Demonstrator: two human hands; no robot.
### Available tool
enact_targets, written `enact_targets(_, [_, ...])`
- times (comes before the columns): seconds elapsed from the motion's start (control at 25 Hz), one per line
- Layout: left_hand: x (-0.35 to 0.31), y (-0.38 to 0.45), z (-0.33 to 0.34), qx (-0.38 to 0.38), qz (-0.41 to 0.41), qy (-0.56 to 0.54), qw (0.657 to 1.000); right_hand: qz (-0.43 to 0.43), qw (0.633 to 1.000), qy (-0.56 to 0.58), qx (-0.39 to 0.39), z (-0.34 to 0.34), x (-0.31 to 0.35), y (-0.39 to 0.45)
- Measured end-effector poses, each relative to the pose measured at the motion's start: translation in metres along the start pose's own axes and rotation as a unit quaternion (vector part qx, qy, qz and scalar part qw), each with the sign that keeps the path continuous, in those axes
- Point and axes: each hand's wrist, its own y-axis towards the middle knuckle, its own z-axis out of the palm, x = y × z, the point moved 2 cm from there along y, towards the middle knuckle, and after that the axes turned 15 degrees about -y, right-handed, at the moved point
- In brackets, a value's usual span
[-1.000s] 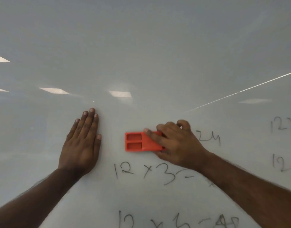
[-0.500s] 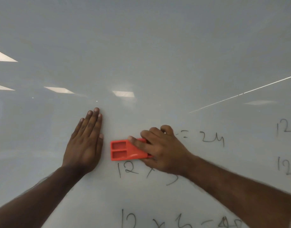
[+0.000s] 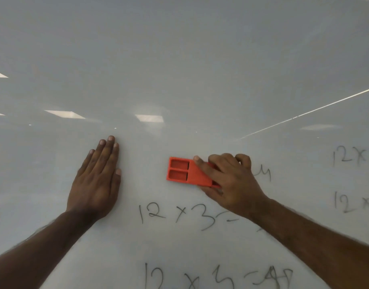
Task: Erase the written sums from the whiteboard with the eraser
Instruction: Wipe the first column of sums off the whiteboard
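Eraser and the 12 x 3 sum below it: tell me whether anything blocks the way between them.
Nothing visible does. The right hand holds the orange eraser flat on the whiteboard, just above the "12 x 3" sum; only bare board lies between. The left hand rests flat well off to the side.

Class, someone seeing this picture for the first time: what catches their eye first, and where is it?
The bright orange eraser stands out at the centre of the pale whiteboard, gripped by the right hand. The left hand lies flat on the board beside it, apart. Below them run handwritten sums.
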Motion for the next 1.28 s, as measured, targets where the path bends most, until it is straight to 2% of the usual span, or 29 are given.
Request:
enact_targets(0.12, [0.001,0.0,0.0,0.0,-0.001,-0.003,1.0,-0.078,0.996,-0.047,0.009,-0.013,-0.03,-0.03])
enact_targets(0.2, [0.001,0.0,0.001,0.001,-0.004,-0.003,1.0,-0.038,0.996,-0.082,0.016,-0.014,-0.064,-0.033])
enact_targets(0.28, [0.001,0.0,0.001,0.003,-0.007,-0.004,1.0,0.045,0.994,-0.091,0.028,-0.014,-0.093,-0.027])
enact_targets(0.36, [0.0,0.0,0.0,0.007,-0.01,-0.004,1.0,0.102,0.991,-0.077,0.038,-0.013,-0.101,-0.021])
enact_targets(0.44, [0.0,0.0,0.0,0.006,-0.01,-0.005,1.0,0.116,0.991,-0.053,0.042,-0.013,-0.093,-0.028])
enact_targets(0.64, [0.0,0.0,0.001,0.003,-0.009,-0.009,1.0,0.042,0.995,-0.024,0.088,-0.027,-0.075,-0.091])
enact_targets(0.76, [0.001,0.0,0.001,0.002,-0.012,-0.012,1.0,-0.023,0.992,-0.06,0.108,-0.039,-0.087,-0.114])
enact_targets(0.8, [0.0,-0.001,0.001,0.001,-0.013,-0.013,1.0,-0.009,0.991,-0.081,0.107,-0.039,-0.096,-0.113])
enact_targets(0.96, [-0.003,-0.003,0.004,0.0,-0.033,-0.012,0.999,0.177,0.976,-0.086,0.089,-0.03,-0.124,-0.08])
enact_targets(1.12, [-0.005,-0.009,0.004,0.003,-0.045,-0.021,0.999,0.204,0.974,-0.056,0.081,-0.027,-0.107,-0.084])
enact_targets(1.28, [-0.007,-0.016,0.005,-0.002,-0.041,-0.021,0.999,0.186,0.977,-0.021,0.103,-0.04,-0.072,-0.125])
